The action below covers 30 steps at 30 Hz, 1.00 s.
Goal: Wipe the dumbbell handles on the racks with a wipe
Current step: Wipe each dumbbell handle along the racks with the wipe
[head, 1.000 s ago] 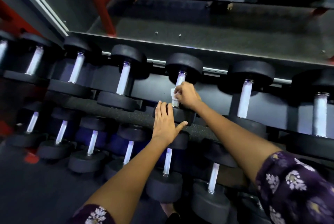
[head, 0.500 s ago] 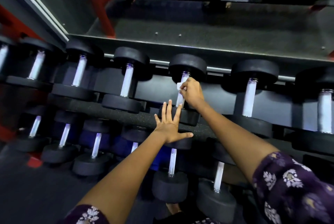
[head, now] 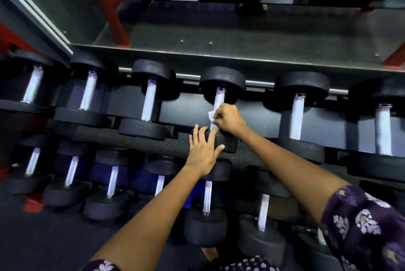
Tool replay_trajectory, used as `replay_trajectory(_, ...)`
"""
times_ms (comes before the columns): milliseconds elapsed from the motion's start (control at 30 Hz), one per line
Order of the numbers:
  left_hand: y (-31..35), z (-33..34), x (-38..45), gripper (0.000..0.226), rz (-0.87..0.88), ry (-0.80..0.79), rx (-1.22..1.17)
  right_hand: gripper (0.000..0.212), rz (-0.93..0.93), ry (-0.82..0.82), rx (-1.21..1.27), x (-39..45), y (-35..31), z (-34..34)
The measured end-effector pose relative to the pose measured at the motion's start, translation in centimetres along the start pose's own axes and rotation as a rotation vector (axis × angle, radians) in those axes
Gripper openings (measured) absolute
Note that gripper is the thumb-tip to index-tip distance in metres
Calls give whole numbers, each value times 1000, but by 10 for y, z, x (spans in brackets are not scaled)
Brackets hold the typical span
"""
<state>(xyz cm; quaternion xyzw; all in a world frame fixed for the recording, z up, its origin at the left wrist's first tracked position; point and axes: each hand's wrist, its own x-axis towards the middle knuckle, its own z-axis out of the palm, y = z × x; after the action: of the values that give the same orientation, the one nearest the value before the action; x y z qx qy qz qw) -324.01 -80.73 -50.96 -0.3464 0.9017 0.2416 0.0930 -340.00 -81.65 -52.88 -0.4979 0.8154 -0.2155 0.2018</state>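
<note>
On the upper rack shelf, my right hand pinches the small soft white wipe around the hard bumpy silver handle of a heavy black dumbbell, while my flat left hand steadies its near end.

Dumbbell handle is bright knurled metal; its heads matt black, seemingly rubber; the wipe thin white cloth or paper; rack shelf dull speckled grey.
</note>
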Motion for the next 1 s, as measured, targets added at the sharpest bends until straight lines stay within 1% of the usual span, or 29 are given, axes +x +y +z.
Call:
replay_trajectory(67, 5, -1, 1, 61, -30, -32, 61, 7, 64, 22, 103, 9, 2, -8)
replay_trajectory(133, 7, -2, 1, 63, -48, -71, 109, 6, 151, 113, 245, 19, 1, -14)
replay_trajectory(167, 7, -3, 2, 63, -48, -91, 113, 7, 173, 157, 258, 19, -1, -15)
replay_trajectory(200, 7, -4, 3, 63, -47, -111, 104, 9, 165, 174, 231, 17, -4, -14)
replay_trajectory(233, 6, -5, 4, 63, -49, -138, 86, 10, 132, 154, 184, 12, -4, -11)
replay_trajectory(300, 4, -7, 6, 64, -50, -178, 74, 11, 41, 56, 61, 3, -1, -4)
replay_trajectory(367, 3, -9, 7, 65, -52, -215, 81, 13, -4, -26, 6, 0, 5, -5)
replay_trajectory(400, 4, -10, 9, 66, -55, -235, 82, 14, -6, -21, 6, 3, 7, -8)
replay_trajectory(533, 8, -13, 9, 65, -73, -269, 102, 17, 73, 155, 14, 22, 2, -18)
replay_trajectory(567, 7, -13, 9, 65, -78, -268, 106, 17, 75, 161, 16, 22, 0, -16)
replay_trajectory(600, 7, -14, 9, 65, -79, -267, 105, 17, 48, 137, 15, 18, -1, -13)
replay_trajectory(667, 7, -14, 8, 66, -82, -272, 100, 16, -48, 24, -1, 1, -2, -2)
replay_trajectory(733, 6, -13, 8, 66, -82, -269, 91, 15, -90, -56, 11, -11, 3, 2)
replay_trajectory(800, 7, -12, 8, 66, -73, -261, 91, 15, -42, -29, 52, -1, 8, -6)
replay_trajectory(867, 6, -13, 8, 65, -66, -259, 84, 14, 32, 60, 104, 17, 11, -15)
replay_trajectory(933, 6, -12, 8, 67, -72, -259, 82, 14, 52, 153, 124, 27, 12, -21)
replay_trajectory(1000, 9, -13, 8, 77, -98, -282, 126, 16, 10, 122, 74, 22, 11, -15)
